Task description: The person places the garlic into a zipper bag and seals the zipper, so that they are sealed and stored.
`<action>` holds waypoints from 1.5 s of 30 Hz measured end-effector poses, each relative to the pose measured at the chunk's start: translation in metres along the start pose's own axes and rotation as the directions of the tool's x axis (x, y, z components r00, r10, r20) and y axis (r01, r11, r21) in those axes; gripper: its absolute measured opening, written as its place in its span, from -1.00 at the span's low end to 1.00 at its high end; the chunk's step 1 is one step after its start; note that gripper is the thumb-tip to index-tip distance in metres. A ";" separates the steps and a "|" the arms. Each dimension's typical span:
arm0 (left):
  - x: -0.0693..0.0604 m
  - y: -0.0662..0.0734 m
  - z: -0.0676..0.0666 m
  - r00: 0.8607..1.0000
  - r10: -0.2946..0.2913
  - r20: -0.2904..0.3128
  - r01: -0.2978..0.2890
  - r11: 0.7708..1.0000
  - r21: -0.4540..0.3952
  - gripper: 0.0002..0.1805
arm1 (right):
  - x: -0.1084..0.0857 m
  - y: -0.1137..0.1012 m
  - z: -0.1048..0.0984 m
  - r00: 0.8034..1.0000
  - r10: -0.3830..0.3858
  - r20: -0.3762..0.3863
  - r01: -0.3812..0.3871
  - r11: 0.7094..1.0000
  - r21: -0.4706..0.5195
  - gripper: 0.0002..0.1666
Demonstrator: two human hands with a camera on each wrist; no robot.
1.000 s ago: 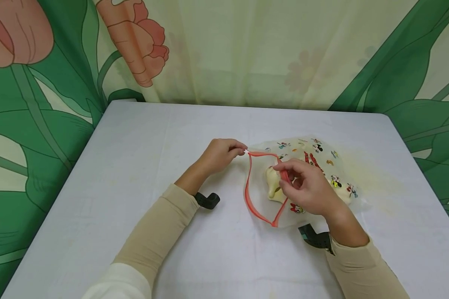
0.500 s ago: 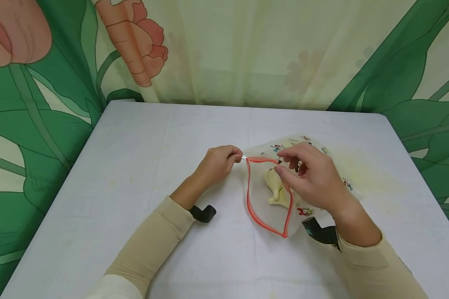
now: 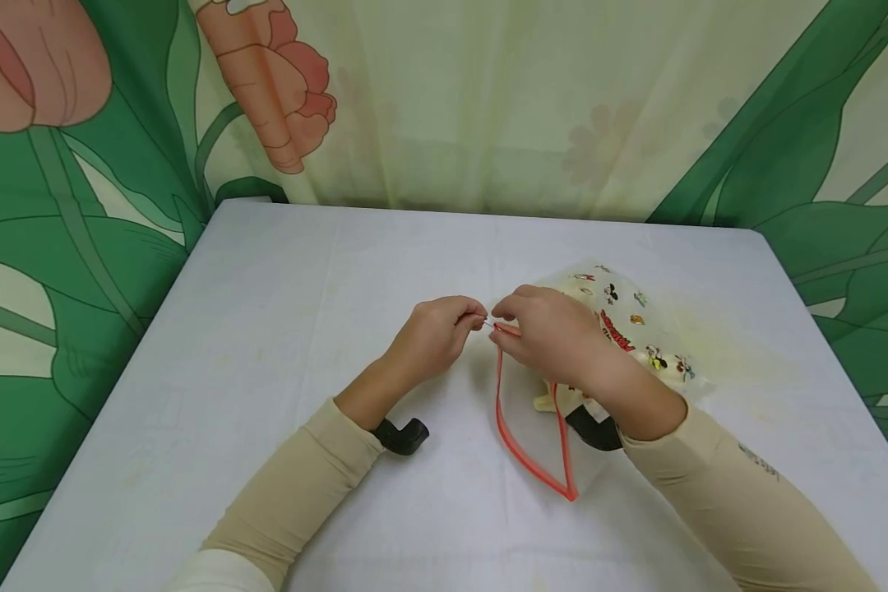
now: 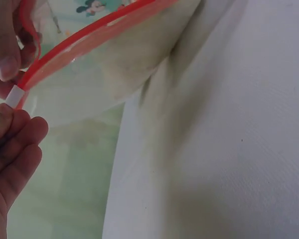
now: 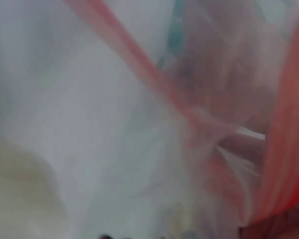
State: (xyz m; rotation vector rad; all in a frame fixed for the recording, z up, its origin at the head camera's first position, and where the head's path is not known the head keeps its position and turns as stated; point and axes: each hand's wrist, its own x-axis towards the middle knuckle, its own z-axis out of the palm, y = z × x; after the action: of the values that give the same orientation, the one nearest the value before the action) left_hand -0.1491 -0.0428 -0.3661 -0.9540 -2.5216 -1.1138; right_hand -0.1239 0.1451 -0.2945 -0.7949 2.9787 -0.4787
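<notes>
A clear zip bag [image 3: 640, 308] with cartoon prints and a red zip rim [image 3: 514, 444] lies on the table, its mouth gaping towards the near left. My left hand [image 3: 432, 337] pinches the white slider [image 4: 14, 97] at the bag's far left corner. Close beside it, my right hand [image 3: 551, 333] grips the red rim between thumb and fingers. Inside the bag, a pale yellow drumstick-shaped thing [image 3: 544, 403] is mostly covered by the right hand. In the right wrist view, blurred plastic and the red strip [image 5: 289, 124] fill much of the picture.
A white cloth covers the table [image 3: 281, 296]. A black wrist camera [image 3: 403, 437] hangs under the left wrist, and another [image 3: 595, 429] under the right one. Behind the table's far edge hangs a flowered curtain [image 3: 503, 107].
My right hand let go of the rim's near side, then moved left to the slider corner and gripped the rim there. The left hand came slightly nearer, still pinching the slider. The bag's mouth narrowed.
</notes>
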 end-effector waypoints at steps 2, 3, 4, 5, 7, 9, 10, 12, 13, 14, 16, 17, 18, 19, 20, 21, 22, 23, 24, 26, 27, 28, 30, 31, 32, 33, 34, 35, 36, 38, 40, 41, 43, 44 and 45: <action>0.000 0.001 0.000 0.999 0.022 -0.028 -0.023 0.999 -0.026 -0.94 | 0.002 0.000 0.008 0.999 0.025 -0.024 -0.025 1.000 -0.007 -0.75; 0.000 0.001 0.000 0.999 0.028 -0.037 -0.030 0.999 -0.039 -0.95 | 0.002 0.000 0.010 0.999 0.032 -0.039 -0.033 0.999 -0.008 -0.76; 0.000 0.001 0.000 0.998 0.037 -0.046 -0.039 0.998 -0.053 -0.95 | 0.003 0.001 0.013 0.998 0.040 -0.054 -0.041 0.999 -0.011 -0.78; 0.000 0.001 0.001 0.998 0.041 -0.051 -0.044 0.997 -0.066 -0.94 | 0.003 0.001 0.014 0.997 0.046 -0.067 -0.047 0.999 -0.014 -0.79; 0.001 0.000 0.001 0.997 0.048 -0.055 -0.052 0.995 -0.089 -0.94 | 0.003 0.001 0.017 0.994 0.061 -0.094 -0.063 0.998 -0.015 -0.81; 0.001 -0.001 0.001 0.998 0.044 -0.050 -0.049 0.994 -0.102 -0.94 | 0.003 0.001 0.019 0.990 0.058 -0.127 -0.061 0.998 -0.019 -0.83; 0.002 -0.001 0.002 0.998 0.042 -0.047 -0.047 0.993 -0.107 -0.93 | 0.003 0.002 0.021 0.988 0.051 -0.148 -0.056 0.998 -0.025 -0.85; 0.002 0.000 0.002 0.999 0.022 -0.030 -0.026 0.993 -0.115 -0.93 | 0.002 0.002 0.024 0.980 0.028 -0.196 -0.038 0.998 -0.049 -0.87; 0.003 0.001 0.002 1.000 0.011 -0.020 -0.013 0.993 -0.117 -0.93 | 0.001 0.002 0.025 0.976 0.011 -0.220 -0.027 0.997 -0.069 -0.88; 0.003 0.002 0.003 1.000 0.000 -0.011 -0.001 0.993 -0.120 -0.92 | 0.000 0.001 0.026 0.971 -0.003 -0.239 -0.019 0.996 -0.087 -0.88; 0.003 0.003 0.004 1.000 -0.010 0.004 0.011 0.992 -0.123 -0.92 | -0.003 0.000 0.028 0.964 -0.021 -0.263 -0.012 0.993 -0.120 -0.88; 0.002 0.003 0.004 1.000 -0.013 0.013 0.014 0.992 -0.125 -0.92 | -0.004 0.000 0.029 0.963 -0.022 -0.267 -0.014 0.991 -0.135 -0.87; 0.002 0.004 0.003 1.000 -0.012 0.017 0.014 0.992 -0.125 -0.91 | -0.006 -0.001 0.029 0.963 -0.025 -0.270 -0.016 0.989 -0.149 -0.87; 0.002 0.003 0.003 1.000 -0.016 0.017 0.018 0.992 -0.125 -0.91 | -0.007 -0.001 0.029 0.964 -0.024 -0.265 -0.019 0.987 -0.160 -0.87; 0.002 0.001 0.002 1.000 -0.026 0.011 0.027 0.992 -0.124 -0.91 | -0.009 -0.002 0.028 0.965 -0.020 -0.260 -0.025 0.985 -0.170 -0.88; 0.002 -0.001 0.002 0.999 -0.043 0.000 0.043 0.991 -0.123 -0.91 | -0.012 -0.002 0.028 0.969 -0.011 -0.248 -0.034 0.984 -0.176 -0.88; 0.002 -0.003 0.000 0.998 -0.065 -0.014 0.062 0.990 -0.125 -0.91 | -0.014 -0.002 0.027 0.973 0.000 -0.232 -0.042 0.983 -0.178 -0.89; 0.002 -0.005 -0.002 0.996 -0.088 -0.030 0.084 0.988 -0.127 -0.91 | -0.017 -0.002 0.027 0.976 0.011 -0.217 -0.051 0.983 -0.179 -0.89; 0.001 -0.008 -0.003 0.993 -0.112 -0.043 0.106 0.986 -0.127 -0.91 | -0.020 -0.002 0.026 0.979 0.021 -0.203 -0.057 0.982 -0.178 -0.89; 0.001 -0.013 -0.005 0.987 -0.149 -0.056 0.140 0.981 -0.136 -0.91 | -0.026 -0.001 0.026 0.982 0.045 -0.181 -0.076 0.983 -0.169 -0.88; 0.001 -0.014 -0.006 0.986 -0.158 -0.055 0.149 0.979 -0.140 -0.90 | -0.029 0.000 0.026 0.983 0.054 -0.175 -0.083 0.984 -0.160 -0.87; 0.001 -0.016 -0.007 0.986 -0.161 -0.049 0.153 0.978 -0.143 -0.90 | -0.032 0.000 0.026 0.982 0.059 -0.177 -0.086 0.985 -0.150 -0.87; 0.000 -0.017 -0.008 0.986 -0.160 -0.035 0.153 0.977 -0.148 -0.89 | -0.036 0.002 0.026 0.979 0.071 -0.190 -0.098 0.986 -0.138 -0.87; 0.000 -0.018 -0.007 0.987 -0.160 -0.034 0.153 0.976 -0.152 -0.89 | -0.038 0.003 0.026 0.977 0.074 -0.198 -0.102 0.986 -0.135 -0.89; 0.000 -0.019 -0.007 0.986 -0.162 -0.037 0.155 0.976 -0.156 -0.89 | -0.039 0.003 0.026 0.976 0.079 -0.203 -0.106 0.986 -0.129 -0.90; 0.000 -0.019 -0.007 0.985 -0.166 -0.042 0.157 0.974 -0.161 -0.89 | -0.040 0.004 0.026 0.975 0.087 -0.205 -0.113 0.986 -0.123 -0.90; 0.000 -0.019 -0.007 0.984 -0.169 -0.049 0.158 0.973 -0.166 -0.90 | -0.042 0.005 0.027 0.974 0.093 -0.206 -0.119 0.986 -0.118 -0.90; -0.001 -0.020 -0.006 0.984 -0.171 -0.057 0.159 0.972 -0.171 -0.90 | -0.043 0.005 0.027 0.974 0.097 -0.206 -0.123 0.986 -0.116 -0.90; -0.001 -0.020 -0.006 0.983 -0.171 -0.064 0.158 0.972 -0.175 -0.90 | -0.044 0.006 0.027 0.974 0.098 -0.205 -0.123 0.986 -0.114 -0.90; -0.001 -0.021 -0.005 0.983 -0.171 -0.071 0.156 0.971 -0.184 -0.90 | -0.046 0.007 0.027 0.975 0.101 -0.197 -0.123 0.987 -0.102 -0.89; -0.001 -0.021 -0.005 0.982 -0.176 -0.073 0.160 0.969 -0.187 -0.90 | -0.048 0.007 0.027 0.976 0.103 -0.191 -0.123 0.988 -0.096 -0.89; -0.001 -0.021 -0.005 0.980 -0.184 -0.074 0.168 0.968 -0.186 -0.90 | -0.049 0.008 0.027 0.977 0.107 -0.187 -0.126 0.988 -0.094 -0.90; -0.001 -0.022 -0.006 0.977 -0.202 -0.075 0.186 0.966 -0.182 -0.90 | -0.052 0.008 0.026 0.977 0.114 -0.180 -0.132 0.987 -0.093 -0.91; -0.001 -0.022 -0.006 0.975 -0.211 -0.074 0.195 0.964 -0.180 -0.90 | -0.054 0.008 0.026 0.977 0.117 -0.177 -0.135 0.986 -0.096 -0.92; -0.001 -0.023 -0.007 0.973 -0.220 -0.074 0.204 0.963 -0.177 -0.90 | -0.056 0.008 0.026 0.977 0.120 -0.174 -0.139 0.986 -0.098 -0.93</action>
State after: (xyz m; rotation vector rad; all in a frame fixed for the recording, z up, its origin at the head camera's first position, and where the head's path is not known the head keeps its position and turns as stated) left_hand -0.1629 -0.0595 -0.3752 -0.6604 -2.5306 -1.4194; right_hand -0.0769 0.1719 -0.3251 -0.5883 3.2113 -0.3985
